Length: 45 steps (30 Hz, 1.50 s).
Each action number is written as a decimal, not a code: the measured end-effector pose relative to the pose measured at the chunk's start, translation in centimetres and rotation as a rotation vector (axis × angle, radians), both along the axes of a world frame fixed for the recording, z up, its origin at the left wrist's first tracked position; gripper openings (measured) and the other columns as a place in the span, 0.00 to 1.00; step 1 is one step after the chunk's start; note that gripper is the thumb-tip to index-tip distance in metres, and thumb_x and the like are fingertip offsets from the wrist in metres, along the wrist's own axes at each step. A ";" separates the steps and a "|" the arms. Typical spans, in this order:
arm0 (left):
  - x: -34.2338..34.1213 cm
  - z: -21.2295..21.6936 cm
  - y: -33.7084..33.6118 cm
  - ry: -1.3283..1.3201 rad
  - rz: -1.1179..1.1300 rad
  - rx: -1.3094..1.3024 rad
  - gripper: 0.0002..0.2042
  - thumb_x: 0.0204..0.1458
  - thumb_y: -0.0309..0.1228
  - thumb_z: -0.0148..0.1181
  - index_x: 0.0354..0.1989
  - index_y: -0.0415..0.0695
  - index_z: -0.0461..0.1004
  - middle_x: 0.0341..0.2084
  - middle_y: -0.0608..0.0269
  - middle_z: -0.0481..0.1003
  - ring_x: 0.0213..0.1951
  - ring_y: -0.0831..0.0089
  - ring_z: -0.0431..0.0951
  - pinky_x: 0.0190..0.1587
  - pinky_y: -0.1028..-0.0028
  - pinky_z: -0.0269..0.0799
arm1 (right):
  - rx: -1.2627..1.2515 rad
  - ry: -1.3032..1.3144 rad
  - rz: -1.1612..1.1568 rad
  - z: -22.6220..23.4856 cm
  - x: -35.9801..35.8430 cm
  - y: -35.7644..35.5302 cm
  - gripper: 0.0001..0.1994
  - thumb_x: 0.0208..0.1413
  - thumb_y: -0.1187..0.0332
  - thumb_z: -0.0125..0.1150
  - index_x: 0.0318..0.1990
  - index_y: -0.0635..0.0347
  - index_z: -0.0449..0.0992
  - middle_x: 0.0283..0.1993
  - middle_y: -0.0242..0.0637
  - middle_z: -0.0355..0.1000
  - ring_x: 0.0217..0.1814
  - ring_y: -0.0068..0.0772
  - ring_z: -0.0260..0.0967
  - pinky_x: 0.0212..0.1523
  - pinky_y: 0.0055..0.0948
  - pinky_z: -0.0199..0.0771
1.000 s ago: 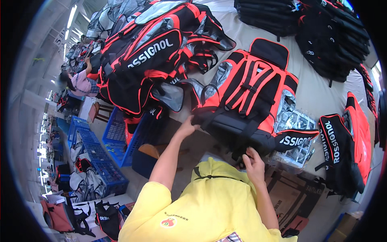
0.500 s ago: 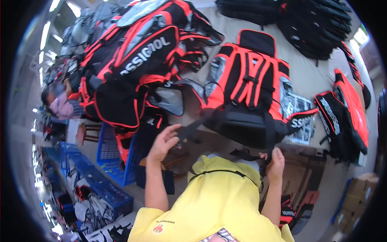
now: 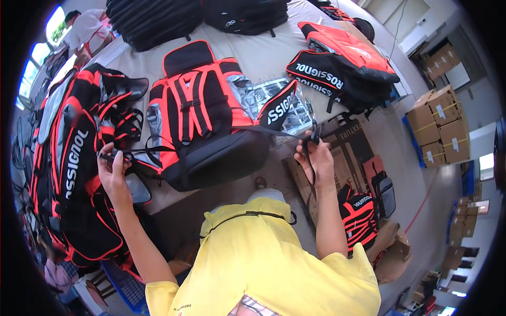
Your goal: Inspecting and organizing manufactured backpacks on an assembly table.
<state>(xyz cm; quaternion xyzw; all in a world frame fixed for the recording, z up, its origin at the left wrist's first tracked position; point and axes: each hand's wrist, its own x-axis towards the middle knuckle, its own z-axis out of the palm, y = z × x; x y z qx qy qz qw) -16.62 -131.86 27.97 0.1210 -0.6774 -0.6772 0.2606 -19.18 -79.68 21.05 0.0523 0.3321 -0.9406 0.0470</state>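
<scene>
A black and neon-red backpack (image 3: 210, 95) lies on the table, its straps facing up and its black base (image 3: 226, 160) toward me. From its left side a black webbing strap (image 3: 138, 151) runs to my left hand (image 3: 113, 167), whose fingers are closed around the strap's end. A second black strap (image 3: 269, 130) stretches out from the right side. My right hand (image 3: 318, 162) grips that one near a black buckle (image 3: 314, 138), with a loose tail hanging below. Beside the backpack a printed flap (image 3: 282, 108) rests over a clear plastic sheet (image 3: 295, 124).
Similar red-black bags (image 3: 74, 163) are heaped at the left. More lie at the table's right (image 3: 342, 66), and black bags (image 3: 158, 21) are stacked at the back. Cartons (image 3: 440, 126) stand on a pallet at right. A flat carton (image 3: 329, 158) and a small bag (image 3: 359, 216) sit below the table edge.
The view has swung to the right, so the backpack appears farther left. My hands have spread wider and risen, pulling the two straps outward to either side of the backpack.
</scene>
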 end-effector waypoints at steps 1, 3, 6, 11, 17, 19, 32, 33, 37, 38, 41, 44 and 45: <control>-1.1 1.0 1.0 -0.010 -0.003 -0.090 0.18 0.65 0.26 0.64 0.62 0.41 0.73 0.37 0.70 0.73 0.35 0.83 0.74 0.41 0.79 0.74 | 0.290 -0.016 -0.013 -0.1 -0.3 0.2 0.28 0.64 0.49 0.69 0.61 0.59 0.74 0.46 0.38 0.79 0.46 0.30 0.79 0.48 0.32 0.81; -3.4 3.5 4.8 -0.027 0.015 -0.262 0.22 0.63 0.27 0.63 0.66 0.43 0.72 0.39 0.70 0.72 0.34 0.82 0.72 0.41 0.80 0.71 | 0.680 -0.073 -0.090 0.6 -1.5 -0.3 0.15 0.61 0.77 0.72 0.54 0.58 0.76 0.37 0.29 0.78 0.37 0.21 0.77 0.43 0.24 0.77; -5.8 4.1 6.3 -0.009 -0.183 -0.465 0.23 0.61 0.22 0.61 0.67 0.41 0.71 0.40 0.69 0.73 0.39 0.84 0.73 0.43 0.81 0.71 | 0.875 0.074 -0.160 3.1 -3.5 -0.5 0.13 0.62 0.74 0.74 0.50 0.61 0.78 0.41 0.26 0.79 0.41 0.15 0.74 0.45 0.21 0.75; -8.3 5.2 12.0 -0.148 -0.387 -0.559 0.32 0.56 0.21 0.66 0.71 0.41 0.67 0.43 0.63 0.75 0.41 0.79 0.76 0.48 0.76 0.74 | 0.878 0.267 -0.185 5.3 -8.6 -0.6 0.26 0.59 0.74 0.75 0.63 0.67 0.73 0.45 0.30 0.80 0.44 0.19 0.77 0.46 0.23 0.79; -11.2 6.2 20.2 0.025 -0.683 -0.648 0.59 0.40 0.39 0.87 0.81 0.45 0.52 0.66 0.48 0.72 0.73 0.54 0.67 0.76 0.58 0.58 | 1.013 0.561 0.371 12.1 -13.3 -7.0 0.27 0.66 0.76 0.67 0.71 0.61 0.68 0.49 0.35 0.82 0.48 0.18 0.77 0.53 0.23 0.78; -11.7 5.8 22.3 -0.070 -0.622 -0.434 0.41 0.52 0.33 0.80 0.74 0.44 0.64 0.55 0.54 0.79 0.61 0.61 0.77 0.66 0.66 0.69 | 0.916 0.699 0.426 12.0 -14.7 -9.0 0.26 0.67 0.76 0.66 0.71 0.61 0.68 0.49 0.35 0.82 0.48 0.18 0.77 0.52 0.24 0.78; -6.8 -5.0 14.6 -0.389 0.002 -1.221 0.39 0.51 0.34 0.78 0.72 0.40 0.66 0.70 0.37 0.65 0.73 0.40 0.63 0.73 0.49 0.60 | 0.172 1.199 0.292 18.3 -7.0 -3.3 0.20 0.58 0.75 0.70 0.59 0.53 0.83 0.46 0.54 0.81 0.30 0.40 0.79 0.33 0.33 0.79; -6.3 -5.6 16.5 -0.422 -0.158 -1.126 0.40 0.50 0.36 0.78 0.72 0.43 0.67 0.72 0.37 0.64 0.74 0.40 0.62 0.74 0.48 0.58 | -0.060 1.120 0.109 18.3 -6.6 -4.1 0.21 0.62 0.73 0.70 0.61 0.37 0.84 0.54 0.65 0.80 0.24 0.35 0.77 0.21 0.27 0.73; -5.9 -10.6 22.3 -0.703 -0.365 -1.092 0.41 0.47 0.37 0.80 0.73 0.51 0.69 0.74 0.41 0.63 0.74 0.44 0.64 0.74 0.46 0.56 | -0.095 1.241 0.450 20.4 -12.5 -2.2 0.25 0.60 0.75 0.71 0.63 0.36 0.83 0.53 0.64 0.81 0.24 0.35 0.77 0.20 0.27 0.75; -5.9 -12.3 22.7 -0.694 -0.289 -1.108 0.42 0.46 0.36 0.80 0.73 0.52 0.69 0.74 0.43 0.63 0.73 0.46 0.65 0.74 0.46 0.56 | -0.139 1.159 0.494 21.0 -12.6 -2.1 0.25 0.59 0.74 0.73 0.62 0.35 0.83 0.52 0.63 0.81 0.23 0.35 0.77 0.20 0.27 0.75; -5.2 -14.0 22.4 -0.702 -0.214 -1.140 0.43 0.46 0.35 0.80 0.73 0.54 0.68 0.75 0.46 0.64 0.73 0.50 0.66 0.73 0.46 0.56 | -0.206 0.983 0.537 21.8 -12.2 -1.9 0.25 0.58 0.69 0.77 0.63 0.33 0.83 0.50 0.61 0.82 0.22 0.33 0.76 0.20 0.26 0.74; -5.7 -13.6 22.2 -0.718 -0.234 -1.134 0.43 0.47 0.35 0.79 0.75 0.54 0.67 0.76 0.48 0.62 0.73 0.50 0.66 0.74 0.46 0.55 | -0.184 0.882 0.404 21.7 -11.1 -2.6 0.25 0.56 0.61 0.80 0.63 0.34 0.83 0.46 0.58 0.83 0.20 0.30 0.74 0.20 0.25 0.73; -5.9 -13.3 22.4 -0.729 -0.255 -1.090 0.44 0.46 0.35 0.79 0.75 0.55 0.66 0.76 0.47 0.61 0.74 0.50 0.64 0.75 0.45 0.53 | -0.137 0.860 0.274 21.6 -11.0 -2.8 0.25 0.56 0.57 0.81 0.63 0.35 0.84 0.44 0.57 0.83 0.19 0.28 0.73 0.19 0.24 0.71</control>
